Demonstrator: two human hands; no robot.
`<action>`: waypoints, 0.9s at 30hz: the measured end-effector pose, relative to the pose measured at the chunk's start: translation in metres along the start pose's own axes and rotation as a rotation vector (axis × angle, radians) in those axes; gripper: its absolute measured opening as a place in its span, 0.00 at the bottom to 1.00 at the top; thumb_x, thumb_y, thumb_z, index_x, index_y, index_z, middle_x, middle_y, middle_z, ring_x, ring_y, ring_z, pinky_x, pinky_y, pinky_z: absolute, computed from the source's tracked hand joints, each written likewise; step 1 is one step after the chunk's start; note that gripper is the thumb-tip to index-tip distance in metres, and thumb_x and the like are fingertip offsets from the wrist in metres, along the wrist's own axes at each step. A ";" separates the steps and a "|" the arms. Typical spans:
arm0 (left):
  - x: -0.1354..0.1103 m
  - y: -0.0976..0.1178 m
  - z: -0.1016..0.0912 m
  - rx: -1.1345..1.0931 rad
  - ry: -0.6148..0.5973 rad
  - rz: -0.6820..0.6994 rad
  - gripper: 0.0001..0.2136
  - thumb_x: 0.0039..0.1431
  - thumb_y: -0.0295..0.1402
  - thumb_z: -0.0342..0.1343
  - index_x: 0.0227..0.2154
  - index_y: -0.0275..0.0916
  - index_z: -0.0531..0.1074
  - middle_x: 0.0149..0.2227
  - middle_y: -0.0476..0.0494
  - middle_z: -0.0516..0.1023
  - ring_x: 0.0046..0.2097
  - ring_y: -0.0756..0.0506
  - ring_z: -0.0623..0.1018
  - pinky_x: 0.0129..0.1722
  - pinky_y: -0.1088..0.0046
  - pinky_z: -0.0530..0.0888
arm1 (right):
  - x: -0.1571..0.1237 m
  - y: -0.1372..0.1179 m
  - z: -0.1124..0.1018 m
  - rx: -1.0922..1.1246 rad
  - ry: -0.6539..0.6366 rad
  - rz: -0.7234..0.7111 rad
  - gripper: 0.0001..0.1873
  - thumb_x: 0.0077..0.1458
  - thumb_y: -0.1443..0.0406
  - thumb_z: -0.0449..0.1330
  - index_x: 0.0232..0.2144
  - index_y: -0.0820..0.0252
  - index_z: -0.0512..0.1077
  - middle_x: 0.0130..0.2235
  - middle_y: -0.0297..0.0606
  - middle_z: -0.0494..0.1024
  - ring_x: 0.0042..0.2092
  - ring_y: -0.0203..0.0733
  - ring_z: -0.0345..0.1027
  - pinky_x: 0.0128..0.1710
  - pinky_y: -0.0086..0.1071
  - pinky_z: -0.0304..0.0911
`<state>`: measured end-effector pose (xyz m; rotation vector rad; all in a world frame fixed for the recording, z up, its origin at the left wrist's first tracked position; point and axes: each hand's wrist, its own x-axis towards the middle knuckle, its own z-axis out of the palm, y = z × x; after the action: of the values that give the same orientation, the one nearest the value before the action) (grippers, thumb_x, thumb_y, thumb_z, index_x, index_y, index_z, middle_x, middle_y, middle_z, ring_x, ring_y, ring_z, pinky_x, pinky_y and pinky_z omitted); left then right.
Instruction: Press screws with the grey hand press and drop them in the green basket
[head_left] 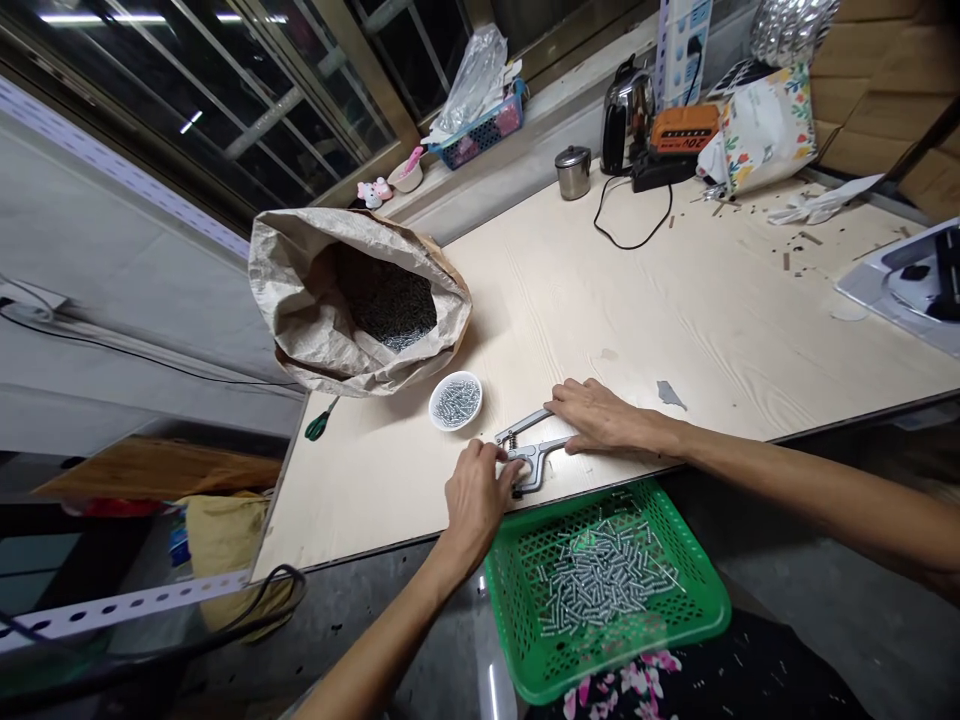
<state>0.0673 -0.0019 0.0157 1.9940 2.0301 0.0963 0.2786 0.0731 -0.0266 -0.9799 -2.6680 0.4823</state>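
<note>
A grey metal hand press tool [534, 455] lies on the pale wooden table [675, 310] near its front edge. My right hand [600, 415] lies over the tool's two lever handles, fingers curled around them. My left hand [478, 495] is at the tool's head, its fingers pinched there; what they hold is too small to make out. A small white bowl of little metal springs [455, 400] stands just behind the tool. Below the table edge a green plastic basket [679, 625] holds several grey springs.
An open brown paper sack [300, 310] full of dark small parts stands at the table's left. Green-handled scissors [320, 423] lie beside it. At the back are a kettle [627, 112], a steel cup [574, 172], a black cable [634, 215] and a floral bag [769, 125].
</note>
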 end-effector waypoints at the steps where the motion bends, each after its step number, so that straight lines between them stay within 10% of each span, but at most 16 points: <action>1: 0.003 0.005 0.002 0.052 0.055 0.122 0.09 0.56 0.37 0.58 0.38 0.39 0.73 0.43 0.40 0.74 0.45 0.41 0.73 0.41 0.66 0.71 | 0.000 -0.001 0.001 -0.014 -0.002 0.008 0.18 0.45 0.61 0.69 0.37 0.60 0.68 0.40 0.42 0.70 0.42 0.47 0.60 0.37 0.37 0.56; 8: 0.047 0.017 0.024 0.085 -0.103 0.507 0.26 0.55 0.35 0.60 0.55 0.39 0.60 0.52 0.37 0.69 0.51 0.39 0.67 0.50 0.58 0.68 | -0.004 -0.004 0.000 -0.061 0.011 0.056 0.29 0.41 0.57 0.71 0.43 0.63 0.68 0.42 0.44 0.70 0.42 0.47 0.60 0.38 0.37 0.58; 23: 0.039 0.014 0.032 -0.003 -0.014 0.453 0.08 0.60 0.36 0.54 0.37 0.37 0.74 0.34 0.42 0.73 0.40 0.43 0.70 0.41 0.66 0.69 | -0.002 -0.001 0.012 -0.091 -0.003 0.015 0.03 0.55 0.67 0.60 0.30 0.60 0.70 0.34 0.38 0.73 0.37 0.42 0.62 0.37 0.35 0.57; 27: 0.033 0.001 0.021 -0.091 0.096 0.412 0.20 0.57 0.37 0.58 0.52 0.39 0.67 0.49 0.37 0.72 0.50 0.40 0.70 0.49 0.61 0.68 | -0.010 -0.013 0.000 -0.128 0.082 0.013 0.26 0.48 0.62 0.67 0.48 0.63 0.66 0.49 0.47 0.69 0.45 0.49 0.60 0.42 0.40 0.57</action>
<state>0.0741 0.0278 -0.0092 2.3547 1.6025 0.3694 0.2786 0.0573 -0.0229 -1.0295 -2.6478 0.2698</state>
